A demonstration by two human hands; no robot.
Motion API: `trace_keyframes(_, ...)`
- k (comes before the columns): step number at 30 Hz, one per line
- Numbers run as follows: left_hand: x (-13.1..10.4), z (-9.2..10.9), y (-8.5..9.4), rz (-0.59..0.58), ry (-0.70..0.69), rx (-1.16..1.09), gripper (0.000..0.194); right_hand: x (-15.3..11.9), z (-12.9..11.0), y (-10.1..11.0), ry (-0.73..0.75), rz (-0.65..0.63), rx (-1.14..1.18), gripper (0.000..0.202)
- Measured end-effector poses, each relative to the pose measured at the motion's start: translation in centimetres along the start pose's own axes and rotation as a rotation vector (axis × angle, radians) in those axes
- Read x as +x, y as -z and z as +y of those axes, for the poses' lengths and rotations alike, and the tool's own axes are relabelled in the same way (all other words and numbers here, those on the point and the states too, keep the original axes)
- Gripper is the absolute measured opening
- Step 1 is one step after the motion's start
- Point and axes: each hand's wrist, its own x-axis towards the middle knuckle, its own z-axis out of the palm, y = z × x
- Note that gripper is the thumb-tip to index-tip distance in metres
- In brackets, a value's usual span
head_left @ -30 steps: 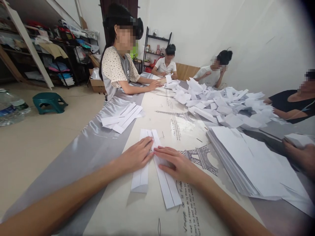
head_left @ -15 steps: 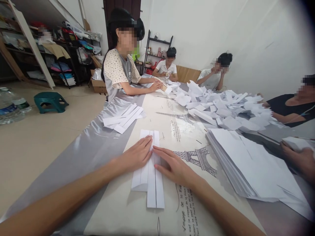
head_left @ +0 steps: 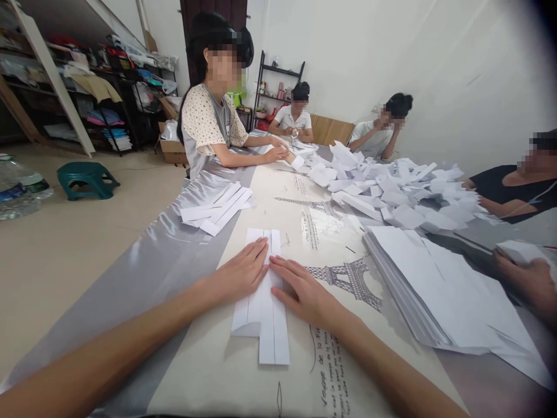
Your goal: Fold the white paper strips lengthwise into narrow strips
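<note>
Two folded white paper strips [head_left: 273, 342] lie lengthwise in front of me, side by side and partly overlapping, with the right one reaching nearer to me. My left hand [head_left: 246, 270] rests flat on the left strip, fingers stretched forward. My right hand [head_left: 300, 287] lies on the right strip with its fingertips near those of the left and its thumb apart. Both hands are open and press on the paper without gripping it. Under the strips is a cream table runner [head_left: 209, 360] printed with Eiffel towers.
A fanned stack of white sheets [head_left: 435, 290] lies to the right. Folded strips [head_left: 217, 209] are piled ahead on the left, and a large heap of folded papers [head_left: 391, 186] covers the far right. Several people sit round the table; one person's hand [head_left: 528, 278] holds paper at the right edge.
The gap along the right strip's fold has narrowed and its flaps lie flatter. Both hands stay in nearly the same place.
</note>
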Motion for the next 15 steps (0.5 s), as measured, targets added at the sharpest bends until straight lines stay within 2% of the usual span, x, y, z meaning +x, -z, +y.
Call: trace_keyframes(15,-0.02,-0.09,-0.18,0.028,-0.002,-0.004,0.056,0.18,0.19,-0.19,0.024,0.008,-0.022,0.051)
